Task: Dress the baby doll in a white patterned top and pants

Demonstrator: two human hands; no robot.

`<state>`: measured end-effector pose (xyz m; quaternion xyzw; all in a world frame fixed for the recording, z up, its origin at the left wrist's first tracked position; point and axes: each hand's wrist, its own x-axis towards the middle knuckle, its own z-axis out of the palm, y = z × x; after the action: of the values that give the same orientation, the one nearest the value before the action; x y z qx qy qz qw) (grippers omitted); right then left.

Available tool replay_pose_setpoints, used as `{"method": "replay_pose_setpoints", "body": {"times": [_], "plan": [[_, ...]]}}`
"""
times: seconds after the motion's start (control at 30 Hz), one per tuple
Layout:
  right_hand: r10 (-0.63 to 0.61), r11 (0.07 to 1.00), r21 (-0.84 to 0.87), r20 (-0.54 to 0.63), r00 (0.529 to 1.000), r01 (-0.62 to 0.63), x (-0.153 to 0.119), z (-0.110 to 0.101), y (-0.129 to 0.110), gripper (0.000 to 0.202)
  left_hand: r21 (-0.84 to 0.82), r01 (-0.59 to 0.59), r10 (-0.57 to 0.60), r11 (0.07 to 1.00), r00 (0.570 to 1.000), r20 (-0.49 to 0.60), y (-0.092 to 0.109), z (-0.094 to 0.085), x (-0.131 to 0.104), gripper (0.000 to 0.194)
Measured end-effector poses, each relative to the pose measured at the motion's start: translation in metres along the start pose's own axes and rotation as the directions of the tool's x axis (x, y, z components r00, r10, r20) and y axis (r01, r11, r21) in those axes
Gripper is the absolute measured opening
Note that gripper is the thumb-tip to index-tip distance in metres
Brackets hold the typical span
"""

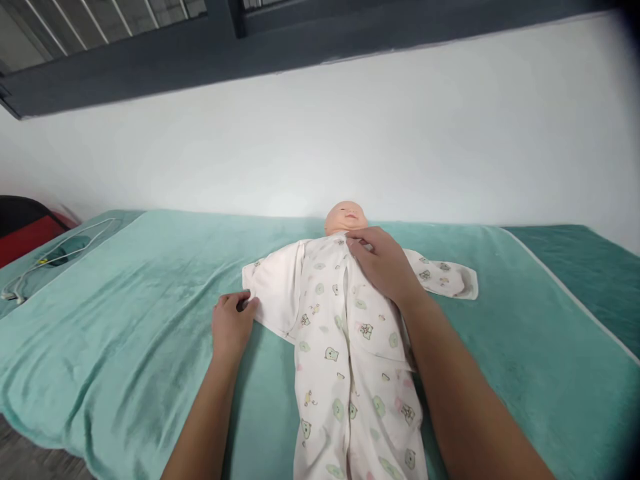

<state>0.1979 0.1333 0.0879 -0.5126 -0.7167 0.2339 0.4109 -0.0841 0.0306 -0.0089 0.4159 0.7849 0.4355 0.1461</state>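
Observation:
A baby doll (346,217) lies on its back, its head toward the wall. It is in a white baby romper (325,353) printed with green animals, with a front opening running down the middle. At the left, a plain white sleeve section (280,287) spreads outward. My left hand (233,327) is closed at that section's outer edge, thumb and fingertips against the cloth. My right hand (383,263) rests over the chest, its curled fingers on the cloth just below the neck. A printed sleeve (445,279) stretches out flat to the right.
A light green blanket (150,320) with wrinkles at the left covers the bed. Behind it rises a white wall (250,160) under a dark window frame (150,63). A white cable (75,243) and a red and black object (25,230) are at the far left.

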Motion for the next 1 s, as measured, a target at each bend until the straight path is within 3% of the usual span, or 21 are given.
{"method": "replay_pose_setpoints", "body": {"times": [0.07, 0.13, 0.2, 0.3, 0.4, 0.47, 0.57, 0.67, 0.87, 0.9, 1.0], "plan": [[-0.001, 1.0, -0.012, -0.004, 1.0, 0.001, -0.001, 0.001, 0.001, 0.025, -0.166, 0.084, -0.067, 0.982, 0.992, 0.105, 0.015, -0.004, 0.001, 0.027], [-0.012, 1.0, -0.021, -0.021, 1.0, 0.012, -0.003, 0.001, 0.0, 0.025, -0.411, 0.16, -0.088, 0.898, 0.978, 0.188, 0.042, -0.009, -0.007, 0.028], [-0.042, 0.998, -0.045, -0.044, 0.998, 0.04, -0.006, 0.001, -0.003, 0.025, -0.61, 0.092, 0.04, 0.787, 0.979, 0.2, 0.078, -0.015, -0.021, 0.027], [-0.128, 0.989, -0.085, -0.078, 0.989, 0.121, -0.01, 0.002, -0.014, 0.027, -0.688, 0.023, 0.255, 0.725, 0.92, 0.299, 0.131, -0.018, -0.048, 0.022], [-0.122, 0.992, -0.031, -0.082, 0.989, 0.12, -0.015, 0.003, -0.027, 0.028, -0.565, -0.134, 0.407, 0.814, 0.825, 0.392, 0.157, -0.01, -0.077, 0.012], [-0.072, 0.997, -0.018, -0.047, 0.996, 0.071, -0.018, 0.005, -0.033, 0.028, -0.489, -0.32, 0.543, 0.812, 0.722, 0.429, 0.156, -0.002, -0.096, 0.009], [-0.092, 0.98, -0.171, 0.065, 0.994, 0.101, -0.021, 0.009, -0.036, 0.032, -0.388, -0.555, 0.677, 0.735, 0.582, 0.45, 0.14, 0.01, -0.115, 0.018], [-0.179, 0.914, -0.343, 0.133, 0.975, 0.215, -0.023, 0.013, -0.032, 0.034, -0.31, -0.663, 0.718, 0.681, 0.525, 0.456, 0.127, 0.014, -0.122, 0.021], [-0.154, 0.936, -0.329, -0.05, 0.987, 0.129, -0.017, 0.006, -0.024, 0.028, -0.258, -0.747, 0.772, 0.612, 0.494, 0.4, 0.119, 0.001, -0.125, 0.026], [-0.15, 0.939, -0.325, -0.08, 0.985, 0.117, -0.016, 0.003, -0.023, 0.03, -0.249, -0.749, 0.776, 0.614, 0.514, 0.365, 0.115, -0.002, -0.127, 0.026], [-0.127, 0.959, -0.272, -0.145, 0.981, 0.084, -0.014, -0.009, -0.018, 0.032, -0.221, -0.698, 0.732, 0.681, 0.635, 0.248, 0.101, -0.009, -0.132, 0.025]]}}
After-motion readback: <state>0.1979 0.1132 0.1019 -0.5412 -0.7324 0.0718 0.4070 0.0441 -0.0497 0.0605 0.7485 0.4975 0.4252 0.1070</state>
